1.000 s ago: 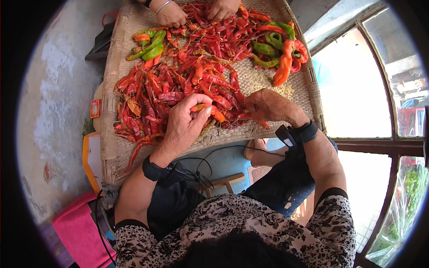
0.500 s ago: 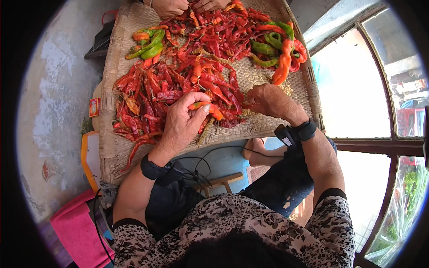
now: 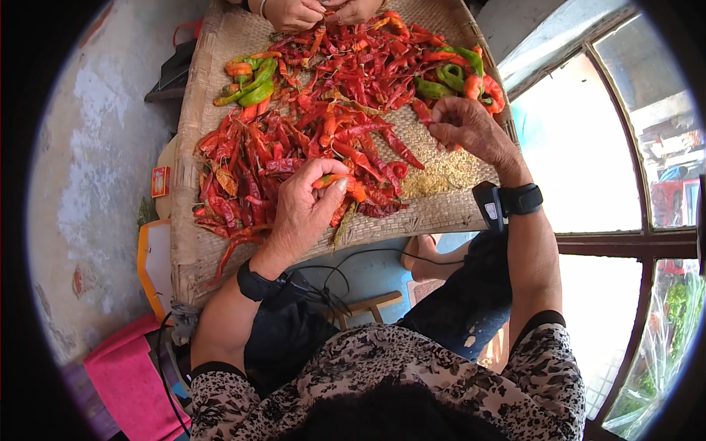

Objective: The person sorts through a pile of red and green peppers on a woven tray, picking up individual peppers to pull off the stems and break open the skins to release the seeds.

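Note:
My left hand point(image 3: 305, 209) is closed round an orange-red chili pepper point(image 3: 357, 192) with a greenish end, just above the near edge of a woven tray point(image 3: 441, 213). On the tray's right side, my right hand point(image 3: 474, 136) pinches a dried red chili point(image 3: 422, 110) that pokes out left of its fingertips. Dried red chilies point(image 3: 257, 143) form a heap in front of my left hand. A second heap point(image 3: 360, 70) lies farther back. Fresh green and orange-red peppers point(image 3: 434, 88) sit beyond my right hand, partly hidden by it.
Another person's hands point(image 3: 294, 13) work at the tray's far edge. Green and orange peppers point(image 3: 257, 92) lie at the left. Loose pale seeds point(image 3: 441, 175) cover the tray below my right hand. A wall point(image 3: 95, 147) stands left, a window point(image 3: 588, 147) right. Cables point(image 3: 334, 279) hang under the tray.
My right hand has moved away from the near heap, back and to the right, with a dried red chili in its fingers. My left hand keeps its hold, and the other person's hands show more.

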### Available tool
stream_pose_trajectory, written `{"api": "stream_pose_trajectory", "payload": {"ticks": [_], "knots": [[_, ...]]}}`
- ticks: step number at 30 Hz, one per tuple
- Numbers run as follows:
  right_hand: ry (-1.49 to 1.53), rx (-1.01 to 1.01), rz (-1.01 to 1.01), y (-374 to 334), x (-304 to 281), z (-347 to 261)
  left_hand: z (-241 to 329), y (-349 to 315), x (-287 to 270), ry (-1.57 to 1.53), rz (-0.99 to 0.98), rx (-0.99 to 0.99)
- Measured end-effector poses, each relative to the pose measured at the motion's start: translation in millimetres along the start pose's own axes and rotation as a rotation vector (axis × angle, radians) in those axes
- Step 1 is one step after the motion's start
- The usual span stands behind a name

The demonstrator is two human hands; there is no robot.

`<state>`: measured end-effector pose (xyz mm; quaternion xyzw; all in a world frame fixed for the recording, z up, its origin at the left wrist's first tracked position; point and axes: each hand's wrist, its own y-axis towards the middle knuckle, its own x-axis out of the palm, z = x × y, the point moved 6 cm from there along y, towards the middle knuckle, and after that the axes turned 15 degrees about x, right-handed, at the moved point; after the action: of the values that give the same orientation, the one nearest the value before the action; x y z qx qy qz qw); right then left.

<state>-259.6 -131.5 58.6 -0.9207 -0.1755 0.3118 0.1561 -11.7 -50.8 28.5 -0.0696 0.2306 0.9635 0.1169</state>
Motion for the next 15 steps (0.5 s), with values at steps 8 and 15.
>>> {"api": "stream_pose_trajectory", "payload": {"ticks": [8,15], "knots": [[-0.389,-0.163,0.268,37,43,19,-4,-1,-3,0.025,0.012,0.008],[-0.639,-0.189,0.329,48,62,32,-4,0,-4,0.056,-0.052,-0.018]]}}
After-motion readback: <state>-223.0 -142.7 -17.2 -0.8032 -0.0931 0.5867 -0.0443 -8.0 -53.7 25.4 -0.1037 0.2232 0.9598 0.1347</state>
